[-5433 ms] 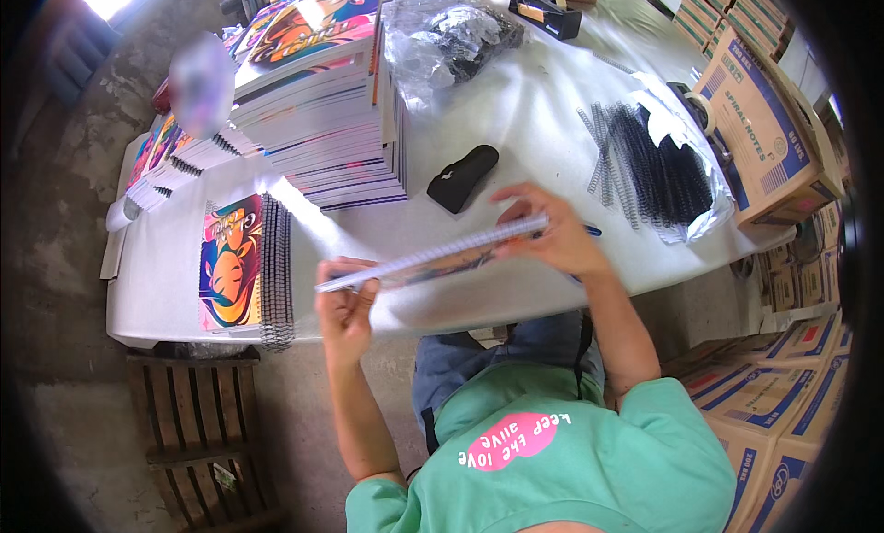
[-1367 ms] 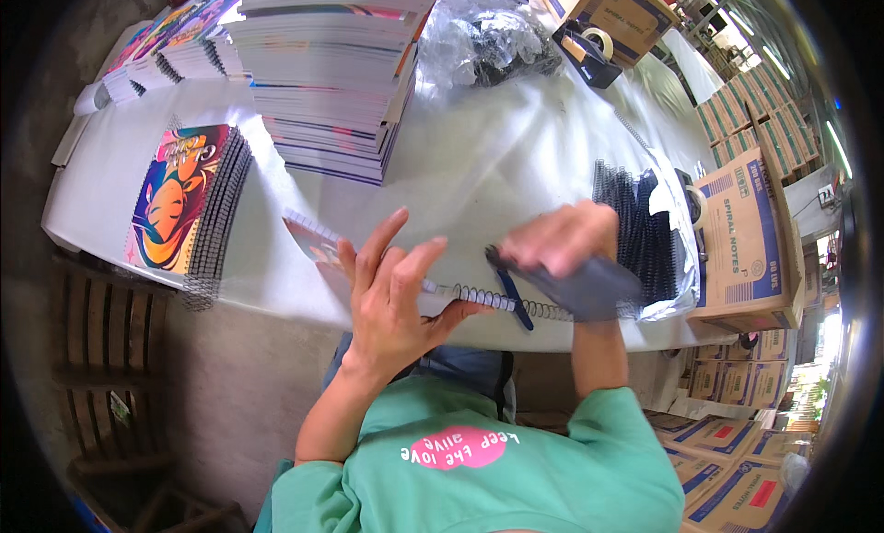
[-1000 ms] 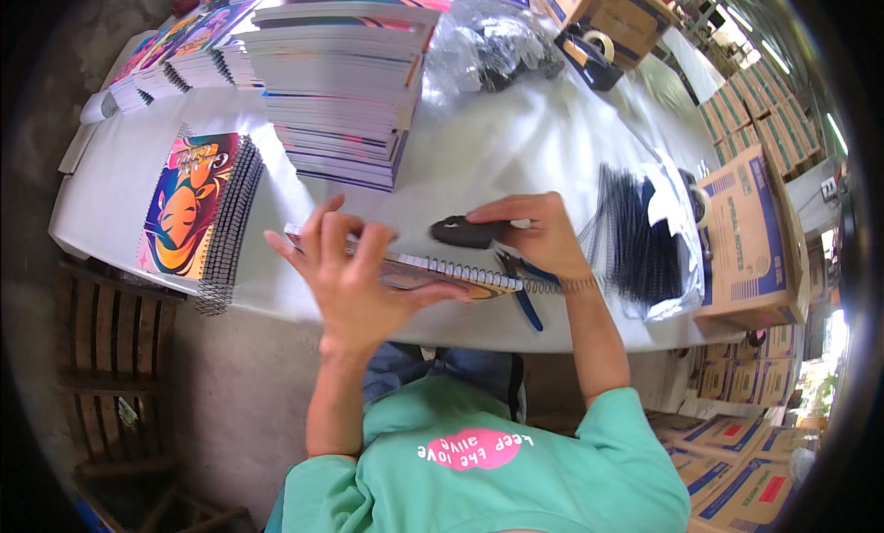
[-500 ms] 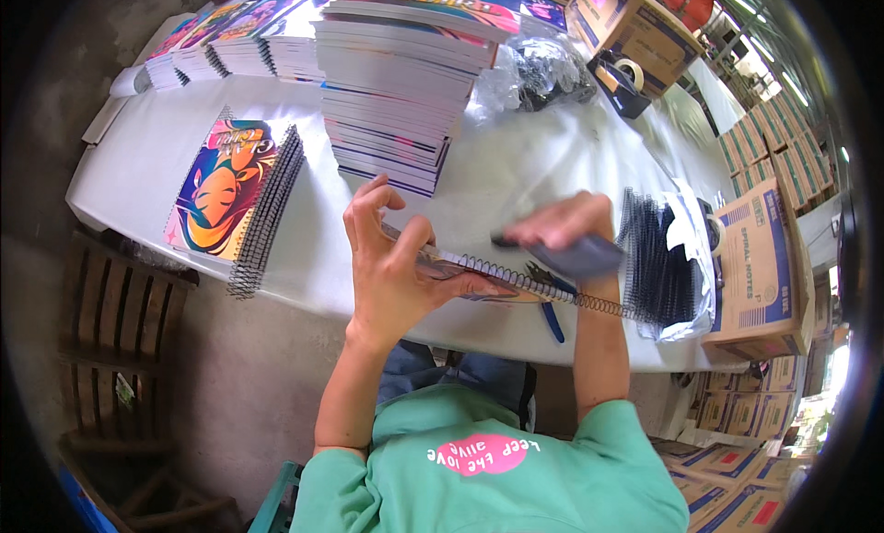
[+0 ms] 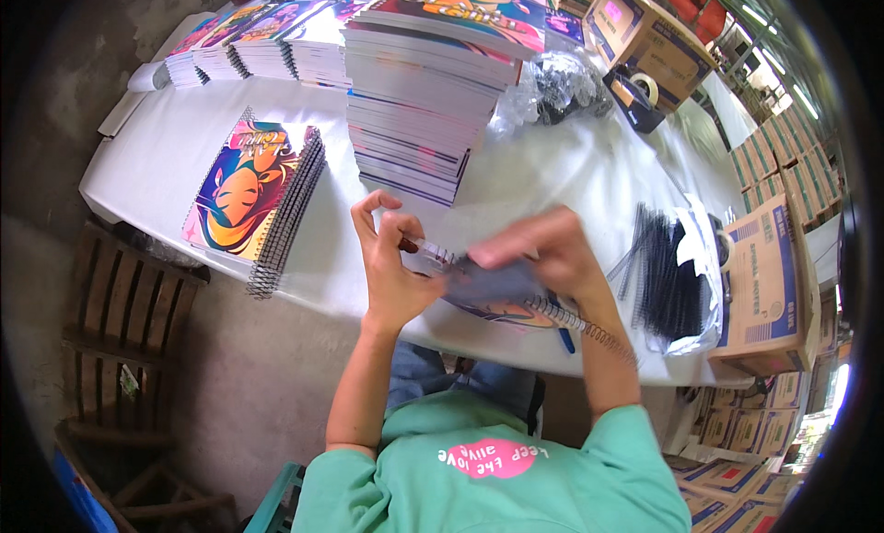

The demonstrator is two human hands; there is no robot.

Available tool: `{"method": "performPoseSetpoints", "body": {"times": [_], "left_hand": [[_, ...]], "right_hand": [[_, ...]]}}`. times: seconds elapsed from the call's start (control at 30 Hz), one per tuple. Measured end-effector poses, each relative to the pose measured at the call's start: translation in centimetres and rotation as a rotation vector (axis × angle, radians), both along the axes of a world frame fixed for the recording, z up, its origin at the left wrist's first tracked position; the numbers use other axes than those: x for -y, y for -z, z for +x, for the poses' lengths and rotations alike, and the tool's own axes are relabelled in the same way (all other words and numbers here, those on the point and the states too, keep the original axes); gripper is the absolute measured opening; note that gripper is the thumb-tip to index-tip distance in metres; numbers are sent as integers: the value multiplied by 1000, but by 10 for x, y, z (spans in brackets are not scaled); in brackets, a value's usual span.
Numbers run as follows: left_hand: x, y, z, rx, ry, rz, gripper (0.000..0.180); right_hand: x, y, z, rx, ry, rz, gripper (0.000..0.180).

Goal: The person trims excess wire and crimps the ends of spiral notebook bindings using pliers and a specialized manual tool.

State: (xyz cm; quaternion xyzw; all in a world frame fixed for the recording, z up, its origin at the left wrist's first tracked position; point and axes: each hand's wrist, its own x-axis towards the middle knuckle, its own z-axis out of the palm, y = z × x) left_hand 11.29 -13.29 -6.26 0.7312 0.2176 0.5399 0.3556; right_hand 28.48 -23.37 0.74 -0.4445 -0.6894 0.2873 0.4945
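Note:
My left hand (image 5: pixel 391 270) grips a notebook (image 5: pixel 505 314) with a colourful cover, thumb and fingers pinching its edge. A dark spiral coil (image 5: pixel 580 323) runs along the notebook's spine, its loose end trailing past my right wrist. Over the spine is my right hand (image 5: pixel 545 246), smeared by motion, with its fingers round a dark grey object (image 5: pixel 497 282) too blurred to name. That object covers part of the coil. Just under the notebook, a blue tool handle (image 5: pixel 566 340) shows on the table.
Coil-bound notebooks (image 5: pixel 230 197) lie at the left. A tall stack of notebooks (image 5: pixel 419 118) stands ahead of my hands. Loose black coils (image 5: pixel 668 284) lie on the right, beside a carton (image 5: pixel 764 284). A tape dispenser (image 5: pixel 635 100) and clear plastic (image 5: pixel 557 86) sit farther back.
My right hand and the dark grey object have moved left along the spine, toward my left hand. The left hand keeps its pinch. The whole view has shifted slightly.

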Motion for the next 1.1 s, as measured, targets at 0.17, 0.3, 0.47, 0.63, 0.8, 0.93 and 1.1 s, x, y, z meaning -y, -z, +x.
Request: {"method": "performPoseSetpoints", "body": {"times": [0.17, 0.3, 0.47, 0.63, 0.8, 0.93, 1.1], "left_hand": [[0, 0, -1, 42, 74, -78, 76], [-5, 10, 2, 133, 143, -143, 89], [-5, 16, -1, 82, 228, -201, 97], [-15, 13, -1, 117, 309, -136, 94], [-4, 12, -1, 370, 336, -409, 54], [-9, 10, -16, 121, 267, -540, 31], [15, -15, -19, 272, 142, -408, 17]], "right_hand": [[-7, 0, 3, -438, -196, 38, 31], [-26, 9, 10, 274, 284, -220, 32], [-27, 9, -5, 153, 140, -84, 36], [-30, -8, -29, 66, 29, 73, 37], [-25, 11, 6, 263, 440, -40, 35], [32, 66, 69, 798, 845, -295, 46], [118, 84, 6, 886, 1195, -634, 58]]}}
